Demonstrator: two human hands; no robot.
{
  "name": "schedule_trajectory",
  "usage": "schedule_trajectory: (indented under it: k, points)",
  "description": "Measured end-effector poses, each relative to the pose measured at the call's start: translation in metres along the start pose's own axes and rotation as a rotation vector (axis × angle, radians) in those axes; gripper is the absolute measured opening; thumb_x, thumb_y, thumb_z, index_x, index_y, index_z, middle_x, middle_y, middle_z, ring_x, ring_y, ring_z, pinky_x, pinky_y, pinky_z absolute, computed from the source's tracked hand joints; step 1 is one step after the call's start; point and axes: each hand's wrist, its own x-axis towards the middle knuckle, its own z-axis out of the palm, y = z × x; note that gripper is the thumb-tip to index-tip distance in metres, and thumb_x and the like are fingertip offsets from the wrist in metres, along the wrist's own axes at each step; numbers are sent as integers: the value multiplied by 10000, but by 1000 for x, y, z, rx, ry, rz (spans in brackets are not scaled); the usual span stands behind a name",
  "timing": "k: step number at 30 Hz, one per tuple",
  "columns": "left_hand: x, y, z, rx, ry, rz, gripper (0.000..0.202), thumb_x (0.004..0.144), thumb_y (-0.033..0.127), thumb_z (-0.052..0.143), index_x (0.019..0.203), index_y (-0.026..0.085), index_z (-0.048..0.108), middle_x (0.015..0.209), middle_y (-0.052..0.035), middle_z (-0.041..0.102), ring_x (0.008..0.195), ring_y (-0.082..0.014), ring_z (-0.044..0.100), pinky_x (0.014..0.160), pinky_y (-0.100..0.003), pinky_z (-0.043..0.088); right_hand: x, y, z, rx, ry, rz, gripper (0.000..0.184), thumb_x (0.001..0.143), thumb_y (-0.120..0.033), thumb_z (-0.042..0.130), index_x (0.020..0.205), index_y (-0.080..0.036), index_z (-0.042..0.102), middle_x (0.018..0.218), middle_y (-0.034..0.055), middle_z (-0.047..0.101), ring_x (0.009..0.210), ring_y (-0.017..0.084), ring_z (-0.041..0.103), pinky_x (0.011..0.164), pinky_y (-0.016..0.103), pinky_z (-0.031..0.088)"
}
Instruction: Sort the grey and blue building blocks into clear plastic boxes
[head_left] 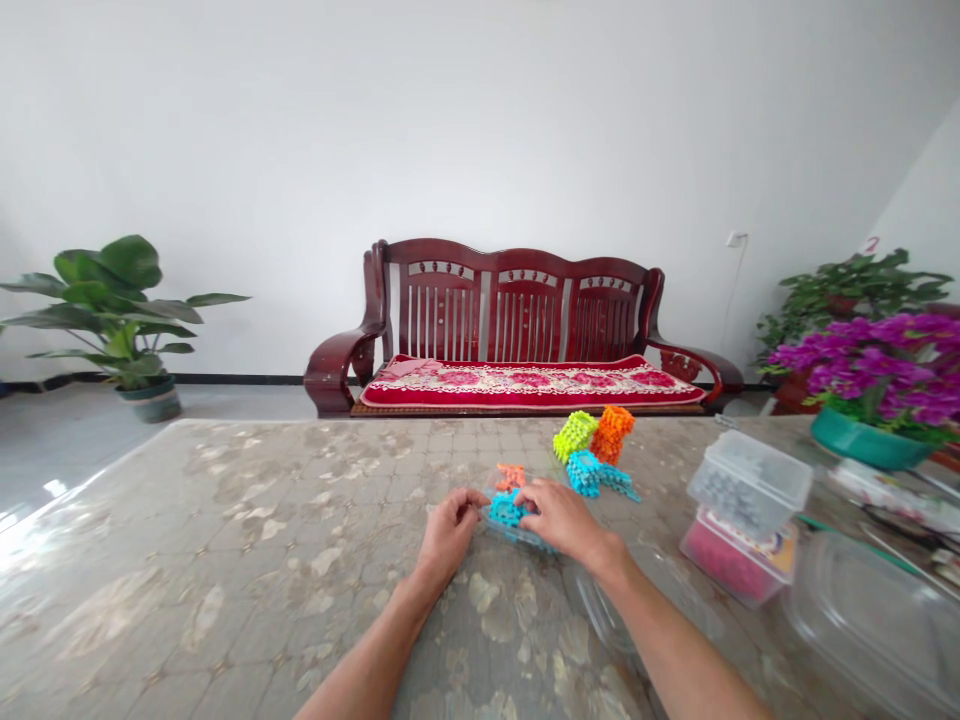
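Note:
My left hand (450, 528) and my right hand (559, 518) meet over a small clear tray (525, 537) on the table, both with fingers curled around a blue toothed plastic piece (508, 510) that lies in it. An orange piece (511, 476) lies just beyond the hands. Farther back stand a yellow-green block (574, 435), an orange block (613, 433) and a blue assembled piece (596, 474).
Two stacked lidded plastic boxes (746, 510) stand at the right, with clear lids (870, 620) near the right edge. A purple flower pot (874, 385) sits at the far right. The patterned table (225, 540) stretches left. A red wooden bench (517, 335) stands behind.

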Motion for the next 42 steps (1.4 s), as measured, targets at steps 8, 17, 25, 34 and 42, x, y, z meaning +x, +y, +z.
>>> schedule_trajectory:
  k: [8, 17, 25, 34, 42]
  points:
    - [0, -1, 0, -9, 6, -3, 236, 717, 193, 449, 806, 168, 665, 604, 33, 531, 560, -120, 459, 563, -215, 354, 6, -7, 4, -49, 32, 81, 128, 745, -265, 647, 862, -228, 684, 883, 22, 725, 849, 193, 647, 660, 244, 364]
    - [0, 0, 0, 1, -10, -8, 245, 735, 202, 448, 830, 169, 671, 619, 23, 543, 586, -130, 487, 579, -223, 364, 2, 15, 3, 198, 464, 118, 210, 854, -248, 486, 864, -228, 695, 889, 34, 724, 831, 173, 644, 749, 262, 449]
    - [1, -1, 0, 10, 2, 8, 238, 733, 197, 447, 813, 177, 670, 622, 27, 549, 582, -128, 485, 579, -221, 363, 5, 83, -10, -161, 633, 324, 395, 811, -240, 535, 1189, -140, 594, 1202, 143, 628, 1109, 272, 544, 977, 410, 384]
    - [0, -3, 0, 9, -8, 5, 241, 744, 202, 442, 825, 174, 668, 618, 26, 542, 581, -129, 479, 579, -222, 356, -2, 98, 4, -135, 383, 400, 386, 851, -266, 509, 1201, -132, 601, 1241, 141, 603, 1166, 246, 536, 995, 342, 380]
    - [1, -2, -1, 11, -3, 10, 237, 732, 188, 445, 814, 174, 668, 637, 21, 564, 593, -132, 492, 592, -223, 365, 2, 104, -2, -126, 317, 548, 458, 829, -377, 565, 1235, -165, 586, 1159, 138, 652, 1065, 270, 596, 868, 352, 434]
